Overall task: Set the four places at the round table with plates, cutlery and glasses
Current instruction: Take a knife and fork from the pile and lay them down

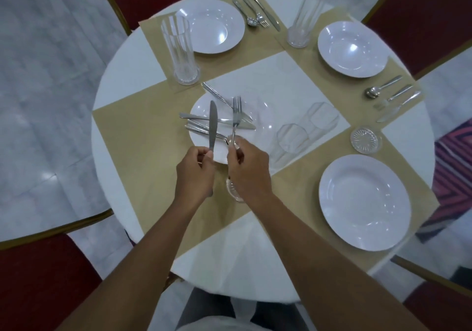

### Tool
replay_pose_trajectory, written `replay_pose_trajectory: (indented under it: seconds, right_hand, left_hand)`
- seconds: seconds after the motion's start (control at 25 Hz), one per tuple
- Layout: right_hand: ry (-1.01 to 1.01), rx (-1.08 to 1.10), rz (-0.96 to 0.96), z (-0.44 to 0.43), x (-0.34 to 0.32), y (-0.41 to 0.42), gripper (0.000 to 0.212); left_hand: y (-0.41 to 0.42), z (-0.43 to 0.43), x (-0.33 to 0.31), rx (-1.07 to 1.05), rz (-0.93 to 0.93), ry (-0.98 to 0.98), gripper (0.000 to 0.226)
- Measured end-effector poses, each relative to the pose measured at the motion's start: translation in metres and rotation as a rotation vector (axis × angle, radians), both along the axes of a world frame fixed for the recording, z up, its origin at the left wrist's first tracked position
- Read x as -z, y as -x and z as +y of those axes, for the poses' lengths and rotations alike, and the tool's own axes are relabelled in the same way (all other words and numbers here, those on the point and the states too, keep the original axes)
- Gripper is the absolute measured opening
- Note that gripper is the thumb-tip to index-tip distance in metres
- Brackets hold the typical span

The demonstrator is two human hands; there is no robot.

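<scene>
Left hand (195,174) grips a knife (212,126) and right hand (249,167) pinches a fork (237,116) above the cutlery-heaped plate (201,107). A slip could send steel clattering into the glasses (293,139) lying just beside it.

Single head cam, looking steeply down, close over round table (122,80), forearms in frame
</scene>
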State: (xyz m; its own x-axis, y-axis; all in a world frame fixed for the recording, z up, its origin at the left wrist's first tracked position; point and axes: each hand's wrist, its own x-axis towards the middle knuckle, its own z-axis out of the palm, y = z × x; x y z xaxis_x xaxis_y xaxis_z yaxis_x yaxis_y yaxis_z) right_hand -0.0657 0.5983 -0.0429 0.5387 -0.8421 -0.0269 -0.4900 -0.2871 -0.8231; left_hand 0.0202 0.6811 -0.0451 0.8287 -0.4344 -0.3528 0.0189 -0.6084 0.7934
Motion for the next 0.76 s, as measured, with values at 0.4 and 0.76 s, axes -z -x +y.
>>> replay_pose_trajectory:
  seconds: [0.4,0.76]
  right_hand:
    - [0.158,-0.257,0.037,0.014,0.008,0.243,0.011]
    - [0.076,-0.263,0.016,-0.006,0.013,0.338,0.009]
  left_hand:
    - [0.178,0.032,0.006,0.000,0.111,-0.073,0.016]
    - [0.286,0.035,0.015,-0.152,0.357,0.091,0.011]
